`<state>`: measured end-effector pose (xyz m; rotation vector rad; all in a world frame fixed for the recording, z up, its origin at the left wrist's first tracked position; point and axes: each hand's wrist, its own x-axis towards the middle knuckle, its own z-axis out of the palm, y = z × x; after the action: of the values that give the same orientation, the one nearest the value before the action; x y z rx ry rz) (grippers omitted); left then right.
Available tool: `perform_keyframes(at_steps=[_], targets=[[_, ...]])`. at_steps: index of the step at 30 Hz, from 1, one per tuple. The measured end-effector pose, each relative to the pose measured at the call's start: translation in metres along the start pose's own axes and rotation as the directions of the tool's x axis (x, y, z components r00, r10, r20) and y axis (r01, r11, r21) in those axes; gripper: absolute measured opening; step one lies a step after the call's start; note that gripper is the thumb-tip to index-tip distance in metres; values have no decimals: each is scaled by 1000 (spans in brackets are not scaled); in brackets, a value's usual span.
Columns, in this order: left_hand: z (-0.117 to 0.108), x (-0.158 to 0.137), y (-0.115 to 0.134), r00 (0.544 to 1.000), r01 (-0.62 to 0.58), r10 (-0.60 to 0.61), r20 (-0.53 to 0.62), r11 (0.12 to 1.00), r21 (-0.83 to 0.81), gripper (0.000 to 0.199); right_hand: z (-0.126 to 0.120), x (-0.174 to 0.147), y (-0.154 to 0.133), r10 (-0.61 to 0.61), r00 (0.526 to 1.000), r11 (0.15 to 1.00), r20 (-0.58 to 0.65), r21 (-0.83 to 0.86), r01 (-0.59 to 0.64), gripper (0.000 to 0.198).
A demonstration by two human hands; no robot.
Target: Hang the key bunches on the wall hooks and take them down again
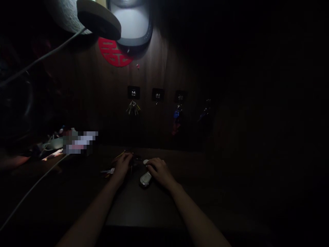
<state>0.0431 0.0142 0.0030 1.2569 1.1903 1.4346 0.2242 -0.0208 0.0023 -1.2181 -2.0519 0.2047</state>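
Note:
The room is very dark and small details are hard to make out. My left hand [124, 165] is bent closed over a jumble of small dark and coloured things on the wooden surface; what its fingers hold is hidden. Beside that hand, a thin yellow stick [120, 155] and a pale flat piece [112, 170] show. My right hand [159, 170] has its fingers curled together, their tips at a small white disc [145, 161]. Below those fingers lies a silvery rounded device [145, 179], partly covered by the hand.
A lamp head [99, 19] hangs at the upper left on its cable. On the back panel are a red round paper cut-out [114, 53], a bunch of keys [133, 109] and a blue key fob [177, 114] on hooks. A white cord [33, 187] crosses the left side.

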Motion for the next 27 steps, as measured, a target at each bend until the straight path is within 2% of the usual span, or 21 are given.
perform_keyframes(at_steps=[3,7,12,15,18,21,24,27], targets=[[4,-5,1,985,126,-100,139,973,-195,34,-2,2,-4,23,998,1000,-66,20,-22,17],[8,-13,5,955,143,-75,286,964,-226,30,-4,4,-9,49,991,998,-123,47,-43,20],[10,-15,4,923,155,-53,380,958,-242,31,-4,4,-9,55,989,996,-137,79,-45,15],[10,-14,2,930,130,-43,364,967,-218,32,-4,5,-7,55,982,994,-182,106,-36,15],[10,-15,4,957,54,-26,287,994,-91,35,-5,5,-7,68,964,989,-259,142,-32,14],[10,-18,11,969,-125,100,226,987,103,33,-5,6,-7,74,945,986,-317,167,-21,14],[12,-21,17,930,-331,282,234,921,206,27,-3,7,-6,67,938,985,-341,171,-8,13],[15,-23,18,879,-456,389,277,855,245,23,-1,7,-6,48,941,988,-335,157,6,13]])
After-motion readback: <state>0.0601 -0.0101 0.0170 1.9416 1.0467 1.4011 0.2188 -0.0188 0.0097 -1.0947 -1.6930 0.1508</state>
